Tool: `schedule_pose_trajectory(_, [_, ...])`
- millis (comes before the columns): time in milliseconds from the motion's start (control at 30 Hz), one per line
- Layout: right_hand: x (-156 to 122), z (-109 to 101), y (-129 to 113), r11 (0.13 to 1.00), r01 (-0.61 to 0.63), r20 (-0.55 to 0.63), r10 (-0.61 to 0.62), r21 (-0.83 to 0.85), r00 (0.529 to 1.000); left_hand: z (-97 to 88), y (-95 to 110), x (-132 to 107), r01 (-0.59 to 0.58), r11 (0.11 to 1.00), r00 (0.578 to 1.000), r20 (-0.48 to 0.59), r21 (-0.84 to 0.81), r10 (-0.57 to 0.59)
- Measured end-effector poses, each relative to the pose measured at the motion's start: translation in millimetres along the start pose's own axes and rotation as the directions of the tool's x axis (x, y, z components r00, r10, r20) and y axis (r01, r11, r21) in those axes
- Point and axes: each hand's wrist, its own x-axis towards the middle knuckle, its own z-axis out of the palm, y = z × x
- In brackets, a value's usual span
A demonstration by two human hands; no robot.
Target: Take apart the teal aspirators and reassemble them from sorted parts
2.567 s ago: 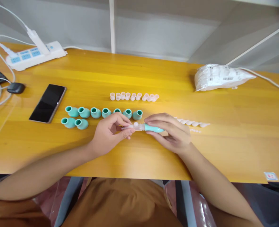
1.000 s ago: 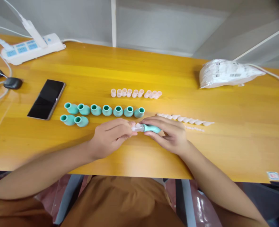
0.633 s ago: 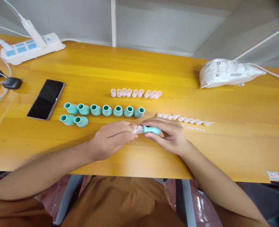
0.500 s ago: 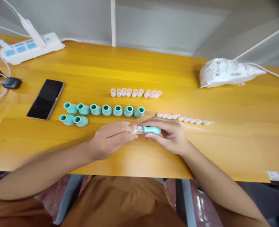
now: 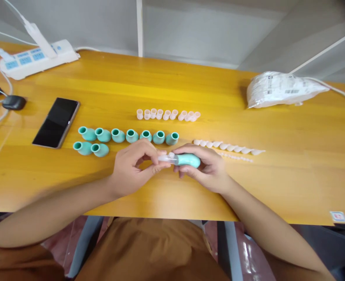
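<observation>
1 clear tube is pinched in the left hand; the right hand clasps the adjoining teal bulb.

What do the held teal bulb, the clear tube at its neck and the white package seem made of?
Teal bulb: probably rubber or silicone, satin finish; its smooth surface shows soft highlights. Clear tube: likely plastic, glossy and see-through, though glass can't be excluded. White package: apparently thin plastic film, slightly shiny, judging by its wrinkles and bright creases.
</observation>
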Motion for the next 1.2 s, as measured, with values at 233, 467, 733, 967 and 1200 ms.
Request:
schedule_pose_trajectory(233, [6, -4, -2, 0.879, 0.286, 0.061, -0.285, -0.382, 0.957, 3.2, -6, 2, 0.149, 0.964, 0.988, 0.008, -0.218, -0.151])
schedule_pose_trajectory(467, [3, -7, 3, 0.905, 0.283, 0.07, -0.275, -0.317, 0.959, 1.1, -9, 0, 0.144, 0.978, 0.989, 0.053, -0.154, -0.137])
schedule_pose_trajectory(733, [5, -5, -3, 0.866, 0.279, 0.173, -0.226, -0.416, 0.959, -1.7, -6, -2, -0.054, 0.994, 0.998, 0.005, -0.09, 0.055])
schedule_pose_trajectory(967, [7, -6, -9, 0.737, 0.253, 0.02, -0.309, -0.627, 0.951, 4.3, -5, -3, -0.075, 0.975, 0.997, -0.009, -0.21, 0.075])
schedule_pose_trajectory(1200, [16, -66, 9, 0.768, -0.048, -0.487, -0.356, -0.639, 0.797, -0.9, -10, -7, -0.086, 0.975, 0.988, 0.108, -0.203, 0.11])
